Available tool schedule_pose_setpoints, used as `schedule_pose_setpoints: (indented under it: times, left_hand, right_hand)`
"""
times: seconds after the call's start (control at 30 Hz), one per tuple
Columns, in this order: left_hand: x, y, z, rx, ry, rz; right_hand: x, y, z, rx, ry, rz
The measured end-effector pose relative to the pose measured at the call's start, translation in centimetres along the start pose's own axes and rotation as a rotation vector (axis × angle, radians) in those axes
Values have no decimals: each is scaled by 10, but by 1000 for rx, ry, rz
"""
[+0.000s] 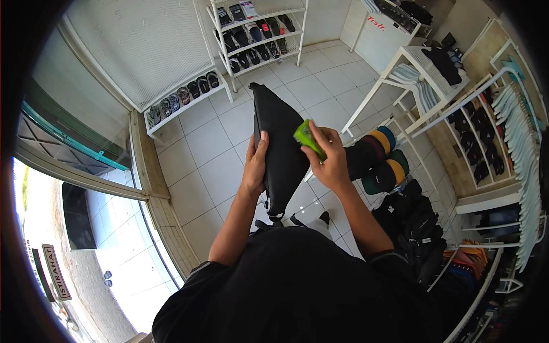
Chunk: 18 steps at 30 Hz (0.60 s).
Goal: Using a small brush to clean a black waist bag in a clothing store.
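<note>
A black fabric bag, with pointed ends and what look like strap ends at its lower tip, is held up in front of my body. My left hand grips its left edge, thumb on the near face and fingers behind. In my right hand is a small bright green plastic tool, pinched between thumb and fingers. It sits at the bag's right side; its working face is turned away, so I cannot tell whether it touches the fabric.
Sandals fill a white shelf rack and a low white bench. To my right are several caps, dark folded garments and a rail of pale hangers. A glass door stands left, above white floor tiles.
</note>
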State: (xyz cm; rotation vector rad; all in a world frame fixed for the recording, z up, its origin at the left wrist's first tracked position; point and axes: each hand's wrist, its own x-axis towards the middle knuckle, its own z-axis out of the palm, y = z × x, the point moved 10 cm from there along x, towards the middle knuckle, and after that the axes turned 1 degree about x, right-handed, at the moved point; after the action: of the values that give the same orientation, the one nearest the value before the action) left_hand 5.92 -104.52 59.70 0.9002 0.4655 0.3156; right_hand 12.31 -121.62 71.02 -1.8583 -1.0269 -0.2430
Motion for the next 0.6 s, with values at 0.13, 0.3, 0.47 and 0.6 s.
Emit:
schedule_pose_setpoints:
  times: [0.13, 0.3, 0.47, 0.6]
  left_hand:
    - [3, 2, 7, -21, -104, -17]
    - [-8, -8, 12, 100, -129, -92]
    - [2, -22, 13, -155, -225, -177]
    - [0, -28, 3, -25, -197, -184]
  right_hand:
    - [-28, -56, 25, -50, -212, -244]
    - [-4, 4, -10, -31, 97, 29]
    - [-39, -62, 26, -65, -237, -293]
    - [-6, -20, 3, -51, -28, -88]
